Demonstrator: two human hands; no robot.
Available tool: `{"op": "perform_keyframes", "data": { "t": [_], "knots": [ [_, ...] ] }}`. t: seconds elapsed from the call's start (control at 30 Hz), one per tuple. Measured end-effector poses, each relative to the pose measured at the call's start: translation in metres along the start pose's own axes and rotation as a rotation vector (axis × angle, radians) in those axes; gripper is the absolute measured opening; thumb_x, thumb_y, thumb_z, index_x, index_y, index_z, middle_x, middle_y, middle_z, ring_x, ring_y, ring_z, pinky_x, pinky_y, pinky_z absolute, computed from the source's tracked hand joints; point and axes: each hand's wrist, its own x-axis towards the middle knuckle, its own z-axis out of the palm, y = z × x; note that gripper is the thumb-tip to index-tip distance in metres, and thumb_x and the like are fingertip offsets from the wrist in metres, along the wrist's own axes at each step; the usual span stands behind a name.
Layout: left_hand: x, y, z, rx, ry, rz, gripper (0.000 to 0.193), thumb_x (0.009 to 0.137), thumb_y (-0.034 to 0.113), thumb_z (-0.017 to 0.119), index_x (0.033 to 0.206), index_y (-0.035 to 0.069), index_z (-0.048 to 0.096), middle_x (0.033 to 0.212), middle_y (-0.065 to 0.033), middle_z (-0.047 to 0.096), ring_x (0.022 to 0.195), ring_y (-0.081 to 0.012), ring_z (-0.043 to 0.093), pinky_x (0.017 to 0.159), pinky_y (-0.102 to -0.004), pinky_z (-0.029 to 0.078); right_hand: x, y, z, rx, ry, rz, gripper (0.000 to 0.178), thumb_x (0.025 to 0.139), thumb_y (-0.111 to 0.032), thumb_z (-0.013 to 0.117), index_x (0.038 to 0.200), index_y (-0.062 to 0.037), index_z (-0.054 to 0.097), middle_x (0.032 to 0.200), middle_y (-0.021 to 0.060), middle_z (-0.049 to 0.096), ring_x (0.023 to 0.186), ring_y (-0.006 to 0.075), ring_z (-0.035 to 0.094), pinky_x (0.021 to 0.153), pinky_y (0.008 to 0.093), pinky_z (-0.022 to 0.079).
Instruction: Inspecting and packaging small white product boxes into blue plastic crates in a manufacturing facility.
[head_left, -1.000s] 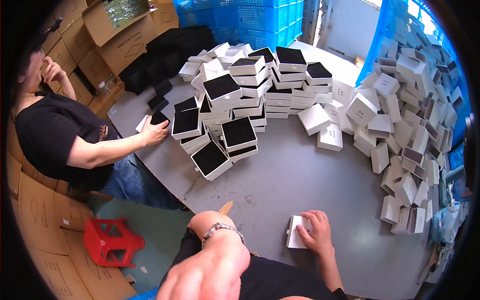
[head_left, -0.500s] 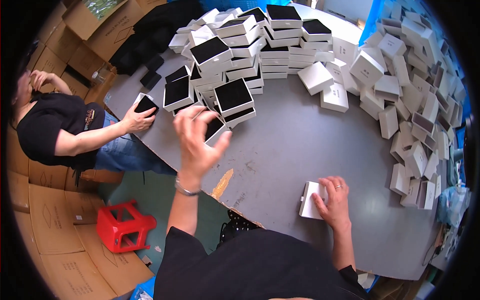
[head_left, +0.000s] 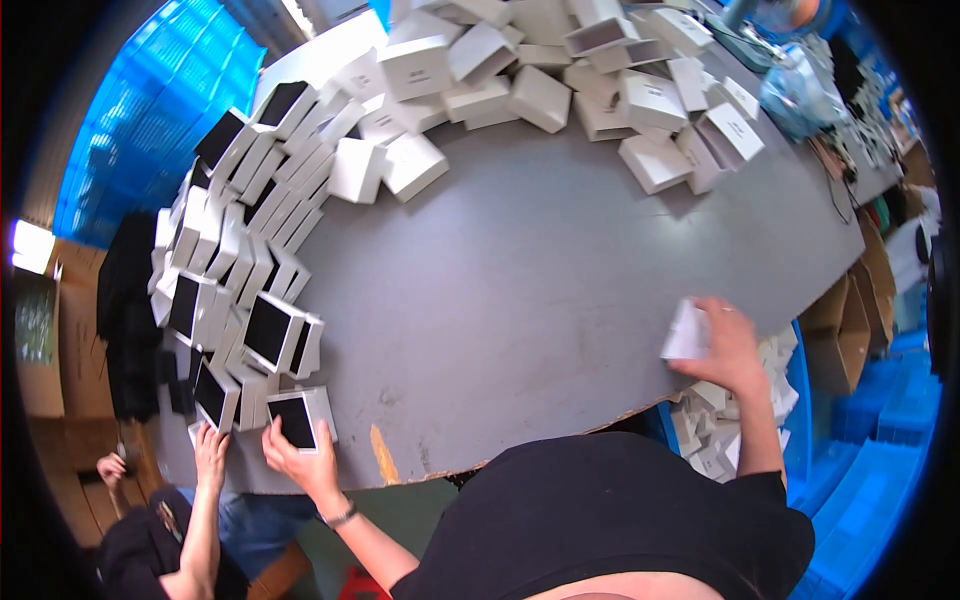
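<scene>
Since trays [head_left: 268,332] sit stacked at left and loads of boxes [head_left: 541,98] lie loose at the back, I'd guess plenty remains. Left hand [head_left: 305,464] straddles one tray [head_left: 293,418], fingers wide, can't tell if gripping; right hand [head_left: 733,348] has a white box [head_left: 686,333] pinched near the table's [head_left: 500,290] edge.

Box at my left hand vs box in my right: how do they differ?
Face: the left-hand box shows a black panel with a white border; the right-hand box shows only white.
Place: the left-hand box is beside the stacked boxes; the right-hand box is well away from them, toward the right of the table.
Shared: white outer surfaces, and each has one hand on it.
</scene>
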Motion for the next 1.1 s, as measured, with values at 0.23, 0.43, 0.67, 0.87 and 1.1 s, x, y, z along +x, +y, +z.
{"op": "perform_keyframes", "data": {
  "t": [0.23, 0.43, 0.67, 0.87, 1.1],
  "knots": [
    [-0.035, 0.065, 0.002, -0.218, -0.036, -0.029, 0.072, 0.070, 0.022, 0.083, 0.133, 0.003, 0.051, 0.138, -0.0193, 0.045, 0.130, -0.0390, 0.043, 0.110, -0.0506, 0.036, 0.071, 0.027, -0.024, 0.023, 0.236, -0.063, 0.089, 0.075, -0.053, 0.077, 0.146, -0.0091, 0.045, 0.142, 0.0219, 0.052, 0.135, 0.0389, 0.045, 0.114, 0.0479, 0.036],
    [-0.035, 0.124, 0.002, -0.487, -0.204, 0.113, 0.076, 0.064, 0.020, 0.085, 0.131, 0.005, 0.051, 0.140, -0.0190, 0.040, 0.131, -0.0398, 0.041, 0.110, -0.0501, 0.037, 0.218, -0.033, 0.031, -0.370, 0.585, -0.044, 0.079, 0.086, -0.045, 0.072, 0.148, -0.0053, 0.043, 0.142, 0.0282, 0.048, 0.137, 0.0412, 0.042, 0.115, 0.0475, 0.032],
    [-0.054, 0.124, 0.001, -0.535, -0.148, 0.045, 0.081, 0.060, 0.018, 0.087, 0.133, 0.010, 0.051, 0.140, -0.0211, 0.041, 0.130, -0.0405, 0.043, 0.108, -0.0495, 0.040, 0.156, -0.111, 0.042, 0.018, 0.398, -0.369, 0.081, 0.073, -0.040, 0.078, 0.142, -0.0101, 0.049, 0.149, 0.0256, 0.040, 0.131, 0.0453, 0.041, 0.107, 0.0543, 0.039],
    [-0.034, 0.130, 0.000, -0.566, -0.210, 0.105, 0.083, 0.058, 0.018, 0.089, 0.132, 0.010, 0.051, 0.137, -0.0213, 0.044, 0.127, -0.0402, 0.045, 0.107, -0.0499, 0.041, 0.197, -0.130, 0.024, 0.004, 0.384, -0.276, 0.072, 0.071, -0.036, 0.071, 0.138, -0.0157, 0.054, 0.157, 0.0244, 0.032, 0.138, 0.0470, 0.033, 0.108, 0.0548, 0.040],
    [-0.063, 0.170, 0.000, -0.957, -0.295, 0.331, 0.080, 0.058, 0.019, 0.088, 0.130, 0.008, 0.055, 0.135, -0.0191, 0.046, 0.126, -0.0394, 0.047, 0.107, -0.0474, 0.042, 0.167, -0.144, 0.043, 0.290, 0.220, -0.756, 0.076, 0.061, -0.025, 0.067, 0.135, -0.0138, 0.055, 0.154, 0.0247, 0.035, 0.138, 0.0468, 0.033, 0.112, 0.0548, 0.035]
  ]
}}
